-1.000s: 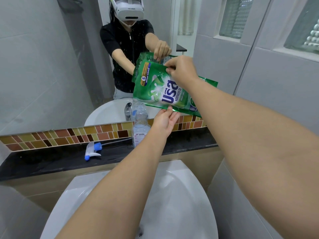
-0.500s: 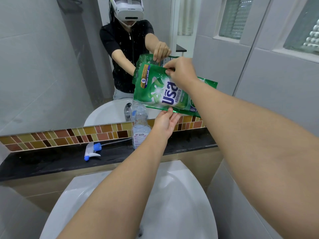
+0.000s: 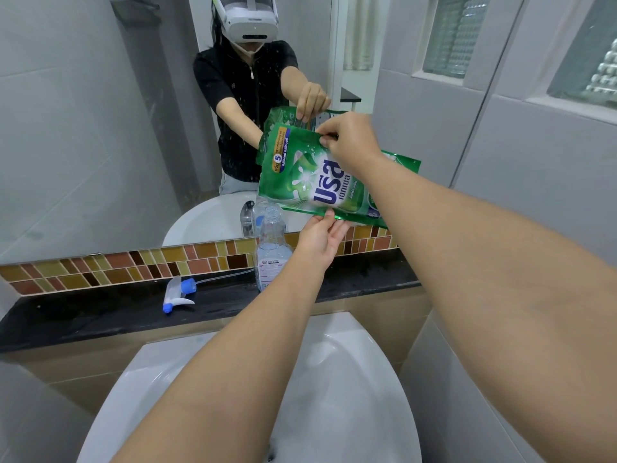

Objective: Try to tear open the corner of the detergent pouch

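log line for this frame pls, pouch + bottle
right hand pinches top edge of green pouch | left hand supports pouch underside | pouch tilted over open bottle on black ledge | spray head lying beside

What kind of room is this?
Most likely a bathroom: a white washbasin sits below a wall mirror, grey tiled walls surround them, and a black ledge carries a spray-bottle trigger head.
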